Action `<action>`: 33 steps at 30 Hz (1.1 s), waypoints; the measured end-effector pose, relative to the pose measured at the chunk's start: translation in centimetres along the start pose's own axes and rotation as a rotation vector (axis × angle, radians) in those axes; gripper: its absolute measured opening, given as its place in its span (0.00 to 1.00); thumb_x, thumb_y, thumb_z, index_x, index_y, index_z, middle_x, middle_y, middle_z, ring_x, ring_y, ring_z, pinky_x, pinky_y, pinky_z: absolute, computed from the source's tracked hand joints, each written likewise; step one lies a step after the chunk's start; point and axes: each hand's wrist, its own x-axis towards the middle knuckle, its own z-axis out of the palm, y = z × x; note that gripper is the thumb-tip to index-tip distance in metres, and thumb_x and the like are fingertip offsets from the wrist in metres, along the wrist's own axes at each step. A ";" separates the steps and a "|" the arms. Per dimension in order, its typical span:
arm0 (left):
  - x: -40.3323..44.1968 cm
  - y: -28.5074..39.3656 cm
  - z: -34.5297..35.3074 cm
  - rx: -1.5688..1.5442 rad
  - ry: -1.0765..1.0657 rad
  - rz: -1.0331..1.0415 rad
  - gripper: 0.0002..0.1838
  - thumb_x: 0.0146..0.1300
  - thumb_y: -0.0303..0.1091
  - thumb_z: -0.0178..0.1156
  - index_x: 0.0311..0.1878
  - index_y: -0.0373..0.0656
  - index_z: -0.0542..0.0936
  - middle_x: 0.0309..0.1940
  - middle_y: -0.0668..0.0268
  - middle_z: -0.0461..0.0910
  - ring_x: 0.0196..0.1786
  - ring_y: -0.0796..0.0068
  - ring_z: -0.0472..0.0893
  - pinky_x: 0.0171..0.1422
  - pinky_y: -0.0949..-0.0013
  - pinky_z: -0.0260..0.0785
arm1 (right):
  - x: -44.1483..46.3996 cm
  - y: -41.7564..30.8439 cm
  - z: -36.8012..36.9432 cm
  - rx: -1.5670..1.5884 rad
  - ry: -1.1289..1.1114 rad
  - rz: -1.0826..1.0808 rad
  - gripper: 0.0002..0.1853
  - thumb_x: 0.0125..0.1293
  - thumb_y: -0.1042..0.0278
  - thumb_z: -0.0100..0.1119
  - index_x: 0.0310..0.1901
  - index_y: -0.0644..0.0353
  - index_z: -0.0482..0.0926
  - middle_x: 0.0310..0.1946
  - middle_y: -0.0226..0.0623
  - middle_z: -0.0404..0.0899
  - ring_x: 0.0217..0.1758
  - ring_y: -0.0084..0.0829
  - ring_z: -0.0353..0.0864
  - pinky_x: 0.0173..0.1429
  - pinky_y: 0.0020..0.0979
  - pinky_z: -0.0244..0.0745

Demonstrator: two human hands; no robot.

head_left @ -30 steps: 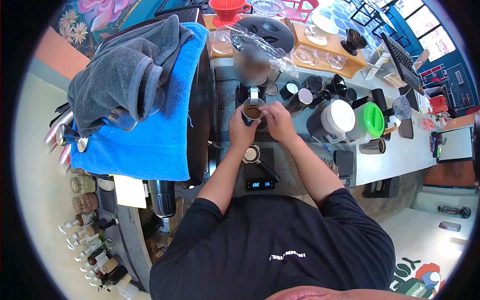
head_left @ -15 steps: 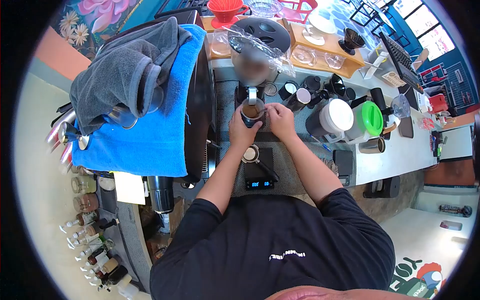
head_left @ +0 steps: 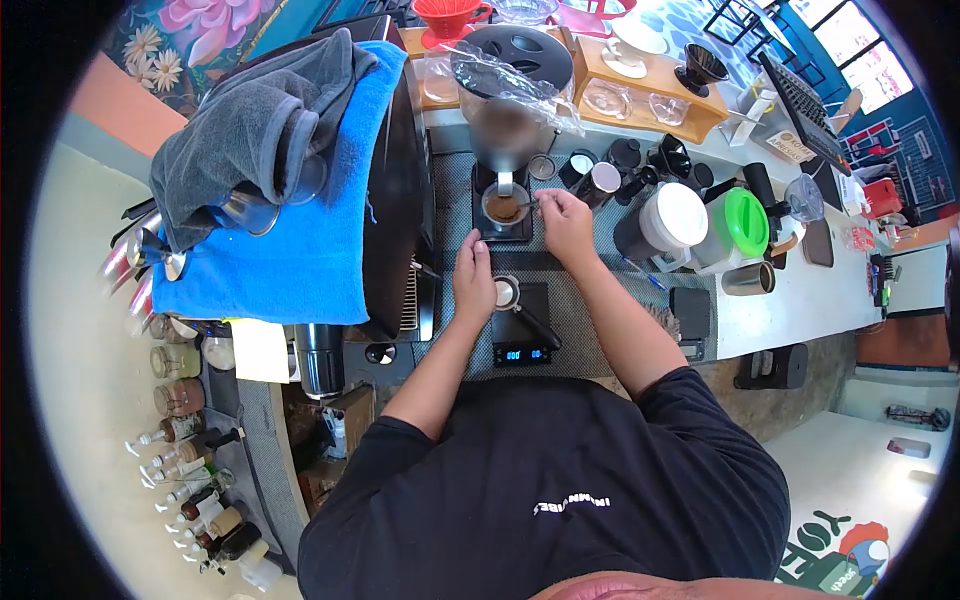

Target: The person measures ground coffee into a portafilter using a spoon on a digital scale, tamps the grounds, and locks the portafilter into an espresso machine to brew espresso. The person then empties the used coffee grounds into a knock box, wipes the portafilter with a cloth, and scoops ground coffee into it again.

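Observation:
A clear cup with brown coffee grounds (head_left: 504,208) stands beneath the metal spout (head_left: 505,184) of a coffee grinder (head_left: 505,125). My right hand (head_left: 567,228) is closed in a pinch to the right of the cup, on the thin handle of what looks like a small spoon (head_left: 533,203); its tip is at the cup and hard to make out. Lower left of the cup, my left hand (head_left: 474,278) is empty, its fingers stretched out and apart from the cup. Close to it, a portafilter (head_left: 510,292) with a black handle rests on a black digital scale (head_left: 522,353).
An espresso machine under a blue towel (head_left: 270,270) and grey towel (head_left: 250,140) borders the left. Pitchers with a white lid (head_left: 680,213) and green lid (head_left: 744,222) stand right. Dark jars, a pen (head_left: 643,274) and a wooden shelf (head_left: 650,95) are also around.
My left hand has let go of the cup and drawn back toward me. The cup now stands under the spout, with my right hand still beside it.

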 end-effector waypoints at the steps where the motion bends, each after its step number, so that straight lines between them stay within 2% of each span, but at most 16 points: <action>1: -0.1 -0.5 -0.1 -0.018 0.001 -0.013 0.33 0.94 0.50 0.43 0.81 0.29 0.73 0.78 0.43 0.78 0.83 0.50 0.75 0.89 0.55 0.62 | 0.0 -0.1 -0.1 -0.004 0.001 -0.006 0.13 0.84 0.67 0.63 0.54 0.66 0.92 0.32 0.31 0.89 0.36 0.19 0.84 0.41 0.29 0.78; 4: -0.5 -1.1 -0.7 -0.052 -0.013 -0.059 0.38 0.95 0.56 0.34 0.82 0.29 0.73 0.79 0.44 0.77 0.84 0.53 0.74 0.91 0.56 0.59 | -0.3 -1.0 -0.3 -0.001 0.007 -0.021 0.13 0.84 0.67 0.63 0.55 0.66 0.92 0.32 0.30 0.88 0.34 0.18 0.82 0.39 0.28 0.76; 7: -1.4 -1.0 -1.2 -0.112 -0.006 -0.063 0.37 0.95 0.54 0.34 0.81 0.29 0.74 0.79 0.44 0.78 0.84 0.51 0.74 0.91 0.57 0.59 | -0.8 -1.6 -0.5 0.053 -0.001 -0.031 0.12 0.85 0.68 0.62 0.55 0.66 0.92 0.31 0.27 0.86 0.31 0.16 0.78 0.36 0.25 0.72; 12: -3.0 -2.7 -1.9 -0.241 -0.026 -0.057 0.44 0.94 0.62 0.28 0.81 0.28 0.74 0.79 0.44 0.77 0.84 0.53 0.73 0.92 0.56 0.57 | -2.7 -2.8 -1.3 0.156 -0.035 0.003 0.12 0.86 0.69 0.60 0.55 0.67 0.90 0.31 0.22 0.82 0.29 0.12 0.73 0.33 0.22 0.66; 15: -4.1 -2.8 -2.2 -0.264 -0.004 -0.095 0.45 0.94 0.62 0.27 0.81 0.28 0.74 0.79 0.44 0.77 0.85 0.53 0.73 0.93 0.56 0.56 | -4.9 -3.9 -2.2 0.172 -0.059 0.044 0.13 0.83 0.67 0.65 0.55 0.67 0.92 0.31 0.30 0.89 0.33 0.16 0.81 0.38 0.26 0.75; 16: -4.5 -2.5 -2.4 -0.259 -0.016 -0.085 0.46 0.94 0.63 0.26 0.81 0.27 0.73 0.80 0.43 0.76 0.85 0.52 0.72 0.93 0.55 0.55 | -5.7 -3.7 -2.1 0.177 -0.075 0.010 0.12 0.86 0.69 0.61 0.56 0.67 0.90 0.32 0.22 0.82 0.29 0.12 0.73 0.33 0.22 0.66; 22: -6.1 -2.4 -2.3 -0.254 -0.036 -0.129 0.47 0.93 0.63 0.25 0.82 0.25 0.71 0.81 0.41 0.74 0.86 0.50 0.71 0.93 0.55 0.55 | -10.0 -0.4 -2.2 0.091 -0.141 0.043 0.12 0.86 0.69 0.62 0.56 0.66 0.90 0.32 0.23 0.83 0.31 0.13 0.75 0.35 0.22 0.69; 25: -6.7 -2.3 -2.3 -0.212 -0.045 -0.132 0.47 0.93 0.64 0.25 0.82 0.24 0.71 0.82 0.41 0.74 0.87 0.51 0.70 0.93 0.56 0.55 | -11.6 0.7 -2.2 0.057 -0.136 0.025 0.11 0.83 0.69 0.64 0.54 0.66 0.92 0.28 0.30 0.87 0.31 0.16 0.79 0.38 0.26 0.75; 28: -7.0 -1.8 -2.4 -0.188 -0.049 -0.138 0.47 0.93 0.64 0.26 0.83 0.24 0.70 0.82 0.41 0.74 0.87 0.51 0.70 0.93 0.56 0.55 | -12.7 1.2 -2.4 -0.030 -0.168 -0.004 0.11 0.85 0.69 0.63 0.57 0.65 0.91 0.33 0.23 0.84 0.33 0.14 0.78 0.37 0.23 0.72; 33: -7.3 -1.9 -2.3 -0.176 -0.055 -0.152 0.47 0.93 0.65 0.26 0.83 0.25 0.71 0.82 0.42 0.74 0.86 0.52 0.71 0.92 0.57 0.56 | -13.6 3.3 -1.7 -0.024 -0.163 -0.088 0.11 0.85 0.70 0.64 0.57 0.64 0.91 0.33 0.25 0.85 0.33 0.16 0.79 0.37 0.25 0.75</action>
